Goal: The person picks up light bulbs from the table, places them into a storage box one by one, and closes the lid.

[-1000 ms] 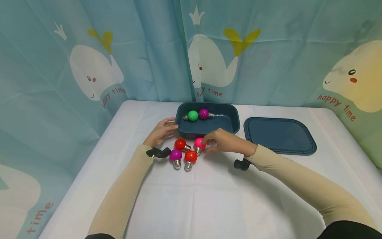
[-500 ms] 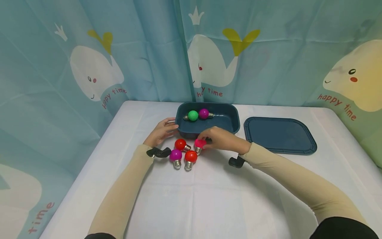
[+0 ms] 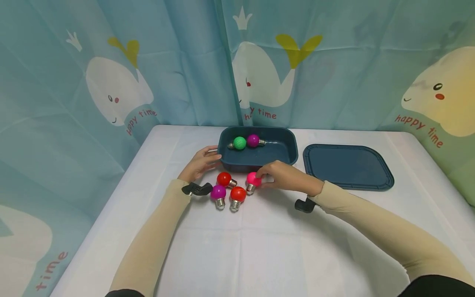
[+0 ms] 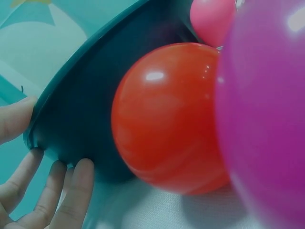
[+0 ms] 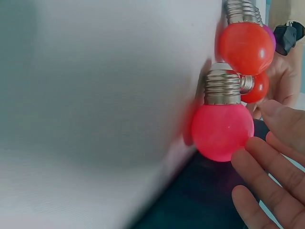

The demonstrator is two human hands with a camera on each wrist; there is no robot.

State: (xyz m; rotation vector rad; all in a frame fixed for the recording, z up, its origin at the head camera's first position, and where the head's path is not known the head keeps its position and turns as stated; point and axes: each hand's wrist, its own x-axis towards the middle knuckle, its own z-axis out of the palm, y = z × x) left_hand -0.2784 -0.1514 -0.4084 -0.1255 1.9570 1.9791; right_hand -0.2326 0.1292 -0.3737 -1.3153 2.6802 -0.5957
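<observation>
1 loose grip (image 3: 286, 177) against pink bulb (image 3: 253, 178)

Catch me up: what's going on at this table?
A person's left grip touches the blue box at its left end; the right grip touches the pink bulb in front. A green bulb and a purple bulb lie inside; two red bulbs and another purple bulb lie outside, on the white table.
</observation>
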